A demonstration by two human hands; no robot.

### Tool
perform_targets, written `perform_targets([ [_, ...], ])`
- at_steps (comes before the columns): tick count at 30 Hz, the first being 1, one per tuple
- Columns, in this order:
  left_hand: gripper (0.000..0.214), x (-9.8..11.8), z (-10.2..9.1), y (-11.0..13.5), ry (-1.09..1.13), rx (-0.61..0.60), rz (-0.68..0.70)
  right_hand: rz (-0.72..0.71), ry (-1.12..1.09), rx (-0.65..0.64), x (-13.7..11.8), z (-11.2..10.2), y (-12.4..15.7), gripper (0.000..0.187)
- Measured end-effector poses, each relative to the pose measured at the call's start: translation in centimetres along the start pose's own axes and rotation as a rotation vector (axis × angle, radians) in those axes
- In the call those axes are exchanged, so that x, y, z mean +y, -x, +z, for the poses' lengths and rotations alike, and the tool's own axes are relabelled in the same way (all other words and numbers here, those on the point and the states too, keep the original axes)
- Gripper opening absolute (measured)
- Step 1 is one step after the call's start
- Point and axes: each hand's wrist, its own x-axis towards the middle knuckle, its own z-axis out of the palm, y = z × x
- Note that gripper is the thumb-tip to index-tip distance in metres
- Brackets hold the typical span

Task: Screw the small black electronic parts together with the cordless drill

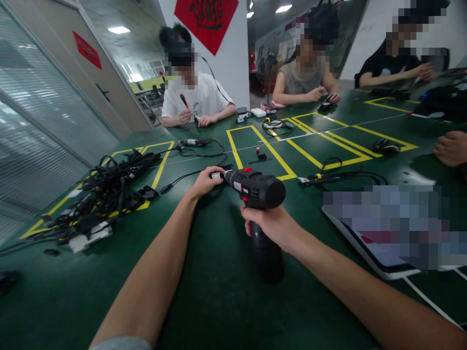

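Observation:
My right hand (pixel 270 223) is wrapped round the grip of a black cordless drill (pixel 260 189) with red switches. The drill points away and to the left, its battery base low over the green table (pixel 219 291). At its chuck end, my left hand (pixel 207 181) closes on a small black power adapter (pixel 217 175) with a white label. A black cable (pixel 182 176) runs left from the adapter. The drill tip is at or very near the adapter; whether it touches cannot be made out.
A tangled heap of black cables and adapters (pixel 116 189) lies left. Beyond are a small black part (pixel 261 157), a cable bundle (pixel 335 179) and yellow tape rectangles (pixel 292 172). A tablet-like device (pixel 365 248) sits right. Several people are across the table, one with a screwdriver (pixel 184 100).

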Motion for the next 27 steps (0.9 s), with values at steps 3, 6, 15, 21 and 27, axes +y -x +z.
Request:
perform_targets([
  [3, 0.043, 0.11, 0.02, -0.01, -0.02, 0.019, -0.014, 0.004, 0.014, 0.006, -0.11, 0.01, 0.04, 0.005],
  [6, 0.043, 0.19, -0.05, -0.02, -0.033, 0.019, -0.014, -0.008, 0.005, 0.01, -0.17, 0.12, 0.07, 0.007],
  [15, 0.04, 0.21, 0.0, -0.01, -0.026, 0.032, 0.016, -0.029, 0.0, 0.004, 0.04, 0.08, -0.11, 0.007],
  [21, 0.039, 0.37, 0.02, 0.04, -0.015, 0.038, -0.012, -0.013, 0.001, 0.006, -0.06, 0.16, -0.01, 0.005],
  [27, 0.04, 0.43, 0.03, 0.08, 0.034, 0.028, -0.017, -0.017, -0.022, 0.01, -0.04, 0.2, 0.0, 0.006],
])
